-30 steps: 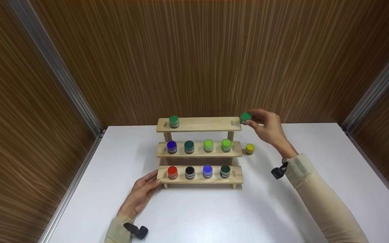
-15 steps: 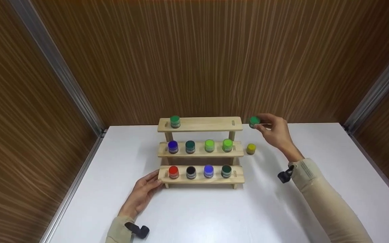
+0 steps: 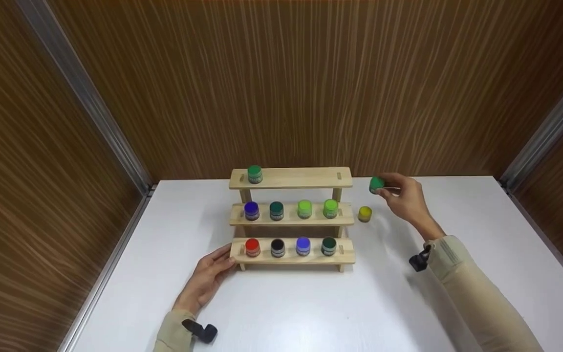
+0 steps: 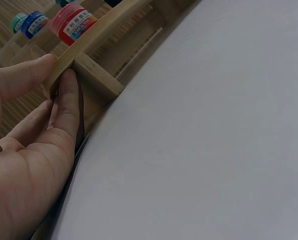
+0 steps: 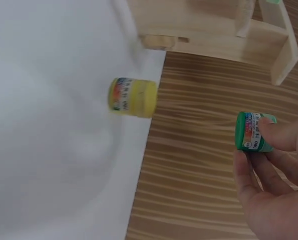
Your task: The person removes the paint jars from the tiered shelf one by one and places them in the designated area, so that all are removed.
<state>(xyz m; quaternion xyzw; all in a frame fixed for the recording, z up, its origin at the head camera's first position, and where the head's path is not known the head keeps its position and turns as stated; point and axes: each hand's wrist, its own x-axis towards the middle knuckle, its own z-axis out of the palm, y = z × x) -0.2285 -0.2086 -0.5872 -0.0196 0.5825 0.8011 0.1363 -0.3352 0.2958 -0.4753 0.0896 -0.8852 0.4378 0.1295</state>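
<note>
A three-tier wooden rack stands on the white table with small paint jars on its shelves. My left hand grips the left end of the lowest shelf; in the left wrist view the thumb lies above the board and fingers reach beneath it. My right hand pinches a green paint jar between thumb and fingers, off to the right of the top shelf. Its printed label shows in the right wrist view. A yellow paint jar stands on the table beside the middle shelf, nearest my right hand.
One green jar sits at the left of the top shelf. The middle shelf bears several jars, including a blue jar. A red jar heads the lowest row. A wood-grain wall rises behind the table.
My right hand has carried the green jar away from the top shelf's right end, to the right and slightly toward me. My left hand keeps its hold on the lowest shelf.
</note>
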